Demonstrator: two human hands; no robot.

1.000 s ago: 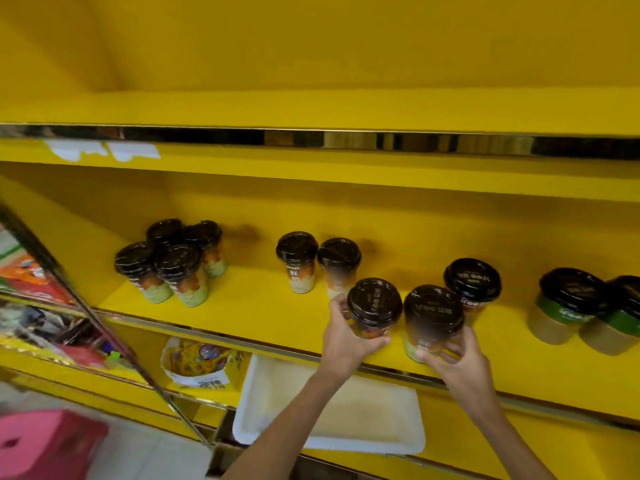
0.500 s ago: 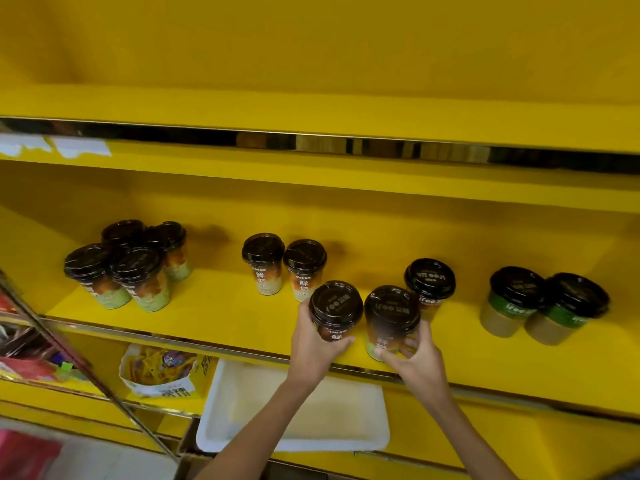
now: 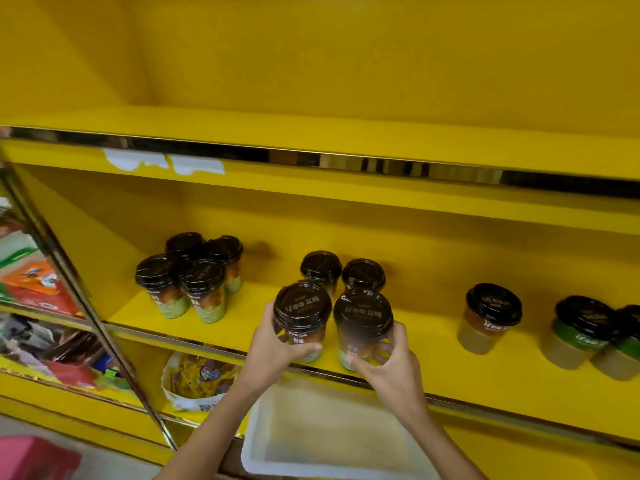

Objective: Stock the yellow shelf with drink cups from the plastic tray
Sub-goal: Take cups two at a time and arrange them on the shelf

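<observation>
Two black-lidded drink cups stand near the front edge of the yellow shelf (image 3: 450, 362). My left hand (image 3: 273, 351) wraps the left cup (image 3: 300, 317). My right hand (image 3: 391, 365) grips the right cup (image 3: 362, 323) low on its side. Right behind them stand two more cups (image 3: 341, 271). Several cups (image 3: 188, 275) cluster at the shelf's left. One brown-banded cup (image 3: 490, 317) and two green-banded cups (image 3: 585, 330) stand to the right. The white plastic tray (image 3: 332, 438) lies on the shelf below, with nothing visible in it.
A white box of yellow packets (image 3: 197, 379) sits on the lower shelf left of the tray. A slanted metal post (image 3: 86, 306) divides off a neighbouring rack of packaged goods (image 3: 34, 289). The upper yellow shelf (image 3: 346, 140) holds nothing. A pink object (image 3: 31, 459) sits at bottom left.
Both hands have slid their two cups leftward and back, close in front of the middle pair. The view swung between frames.
</observation>
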